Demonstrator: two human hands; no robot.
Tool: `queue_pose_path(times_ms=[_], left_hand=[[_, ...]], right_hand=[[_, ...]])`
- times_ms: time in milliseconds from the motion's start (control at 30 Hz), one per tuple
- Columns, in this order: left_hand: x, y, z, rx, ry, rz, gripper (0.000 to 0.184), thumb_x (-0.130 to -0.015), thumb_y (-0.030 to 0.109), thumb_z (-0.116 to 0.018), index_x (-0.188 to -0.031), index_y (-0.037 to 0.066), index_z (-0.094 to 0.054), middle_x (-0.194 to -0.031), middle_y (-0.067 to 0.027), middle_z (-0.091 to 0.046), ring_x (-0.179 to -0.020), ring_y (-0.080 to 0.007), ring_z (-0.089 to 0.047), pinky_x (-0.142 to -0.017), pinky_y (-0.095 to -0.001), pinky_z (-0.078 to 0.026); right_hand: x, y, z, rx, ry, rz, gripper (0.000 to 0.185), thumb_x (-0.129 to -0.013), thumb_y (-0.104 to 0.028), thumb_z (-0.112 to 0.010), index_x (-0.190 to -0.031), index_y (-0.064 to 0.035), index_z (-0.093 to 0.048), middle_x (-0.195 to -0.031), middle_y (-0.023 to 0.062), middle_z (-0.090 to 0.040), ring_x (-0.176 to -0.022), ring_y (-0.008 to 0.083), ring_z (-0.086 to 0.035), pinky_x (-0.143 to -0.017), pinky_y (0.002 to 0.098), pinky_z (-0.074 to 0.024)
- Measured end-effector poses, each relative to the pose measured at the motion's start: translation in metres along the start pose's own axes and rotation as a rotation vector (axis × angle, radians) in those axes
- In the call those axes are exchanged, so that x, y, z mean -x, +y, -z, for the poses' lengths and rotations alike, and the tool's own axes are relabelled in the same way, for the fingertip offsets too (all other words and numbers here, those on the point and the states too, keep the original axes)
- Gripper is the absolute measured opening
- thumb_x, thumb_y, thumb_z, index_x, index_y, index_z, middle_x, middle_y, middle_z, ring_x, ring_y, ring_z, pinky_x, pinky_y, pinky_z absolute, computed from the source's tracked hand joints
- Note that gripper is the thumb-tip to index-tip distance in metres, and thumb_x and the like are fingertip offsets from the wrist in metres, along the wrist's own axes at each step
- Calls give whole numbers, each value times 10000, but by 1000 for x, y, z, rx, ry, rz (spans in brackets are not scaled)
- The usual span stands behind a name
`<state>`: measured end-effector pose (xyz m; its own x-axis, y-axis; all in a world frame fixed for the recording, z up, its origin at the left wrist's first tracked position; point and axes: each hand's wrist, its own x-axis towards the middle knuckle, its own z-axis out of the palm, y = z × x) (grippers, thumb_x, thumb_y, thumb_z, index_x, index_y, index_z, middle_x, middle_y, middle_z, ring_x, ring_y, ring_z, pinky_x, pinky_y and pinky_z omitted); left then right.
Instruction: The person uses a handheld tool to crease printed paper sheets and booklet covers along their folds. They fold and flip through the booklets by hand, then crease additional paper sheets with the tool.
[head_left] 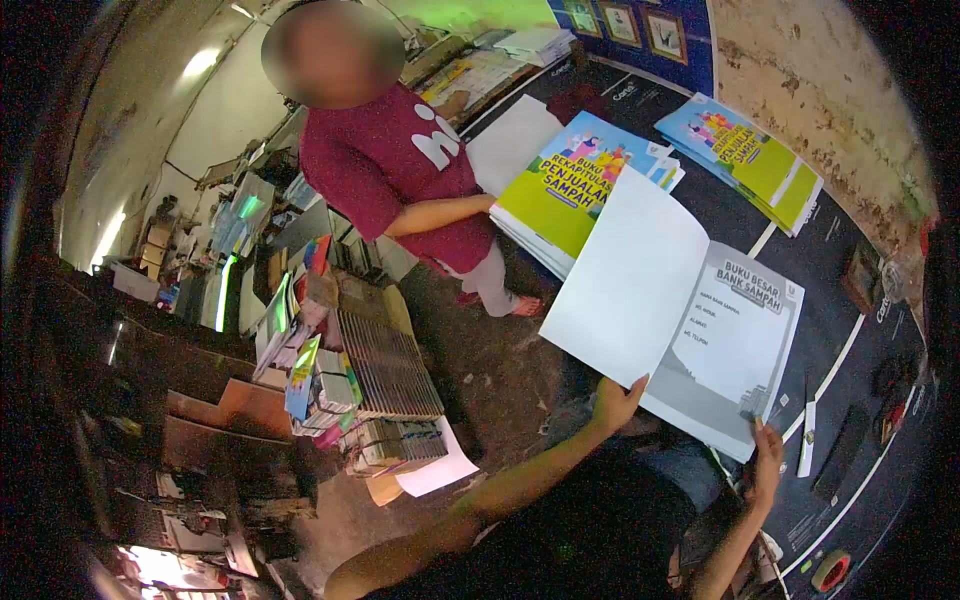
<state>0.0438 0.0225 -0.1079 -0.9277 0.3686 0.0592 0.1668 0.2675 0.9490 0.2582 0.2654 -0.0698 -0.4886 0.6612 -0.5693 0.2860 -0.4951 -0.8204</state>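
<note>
White-paged paper booklet [705, 325]: is held spread before black tabletop [820, 265]
Left hand [618, 405]: lower edge is pinched, nearer spine
Right hand [764, 462]: lower outer corner is pinched
Long axis: directed away from both hands

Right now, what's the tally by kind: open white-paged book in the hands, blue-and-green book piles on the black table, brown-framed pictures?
Open white-paged book: 1
Blue-and-green book piles: 2
Brown-framed pictures: 3
Total: 6
</note>
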Motion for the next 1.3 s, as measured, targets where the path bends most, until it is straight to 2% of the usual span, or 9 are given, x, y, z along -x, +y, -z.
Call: queue_pose_path(times_ms=[533, 600, 667, 700, 767, 800, 867, 967, 1300], left_hand=[[8, -14, -9, 72, 26, 17, 329, -900, 204, -747, -1114, -38, -680, -1059, -225, -722, -988, -347, -701, -873, -431, -530], [4, -7, -5, -255, 171, -300, 348, -898, 224, -748, -1114, -40, -679, -1082, -233, -709, -1014, -389, -679, -897, -469, -513], [7, 2, -2, -360, 167, -188, 380, -903, 260, -748, -1101, -57, -678, -1029, -233, -704, -973, -400, -668, -899, -469, -511], [0, 32, 14, -223, -126, 385, 362, -917, 245, -743, -1092, -66, -678, -1012, -214, -714, -937, -352, -675, -883, -432, -518], [-9, 24, 16, -15, 93, 72, 285, -944, 152, -715, -1109, -79, -685, -1060, -173, -730, -958, -243, -675, -879, -404, -523], [-12, 28, 22, 46, 123, 42, 264, -952, 120, -700, -1122, -82, -692, -1069, -156, -730, -974, -219, -668, -896, -390, -522], [-18, 37, 30, 133, 254, 92, 258, -958, 103, -690, -1121, -97, -686, -1060, -146, -725, -982, -189, -660, -896, -368, -525], [-36, 58, 47, 429, 347, 158, 347, -943, 108, -701, -1218, -88, -622, -1170, -148, -678, -1003, -246, -672, -878, -395, -566], [-50, 89, 89, 503, 475, 220, 467, -981, 326, -659, -1245, -56, -614, -1138, -138, -682, -976, -241, -687, -800, -370, -596]], right_hand=[[-19, 21, 10, 229, 73, 92, 454, -932, -350, -735, -1171, 29, -658, -1084, 101, -658, -1011, 183, -588, -929, 339, -453], [-17, 14, 3, 263, 51, 55, 456, -935, -381, -723, -1134, 24, -659, -1094, 105, -652, -1009, 192, -581, -926, 344, -452], [-1, 1, -5, 250, 100, 23, 476, -926, -424, -721, -1092, 17, -654, -1093, 108, -648, -1000, 186, -570, -922, 336, -450], [0, -4, -7, 330, 87, 17, 513, -920, -455, -721, -1118, 14, -657, -1090, 94, -650, -996, 179, -568, -916, 326, -449], [-2, -3, -10, 322, 69, -34, 584, -908, -485, -735, -1196, 19, -669, -1143, 100, -654, -1064, 179, -570, -961, 305, -441], [-8, 13, -12, 227, 88, 192, 325, -957, -326, -713, -997, -6, -745, -869, 31, -709, -787, 97, -612, -733, 237, -485], [12, -20, -23, 217, -33, 120, 307, -997, -283, -661, -1028, 12, -739, -869, 41, -730, -716, 84, -625, -657, 232, -489], [5, -13, -19, 117, -98, 128, 303, -1007, -262, -645, -1027, 28, -732, -850, 38, -730, -681, 71, -623, -642, 225, -489], [30, -25, -29, 196, 42, 90, 342, -977, -295, -686, -1011, 41, -735, -846, 47, -723, -709, 91, -628, -656, 234, -488]])
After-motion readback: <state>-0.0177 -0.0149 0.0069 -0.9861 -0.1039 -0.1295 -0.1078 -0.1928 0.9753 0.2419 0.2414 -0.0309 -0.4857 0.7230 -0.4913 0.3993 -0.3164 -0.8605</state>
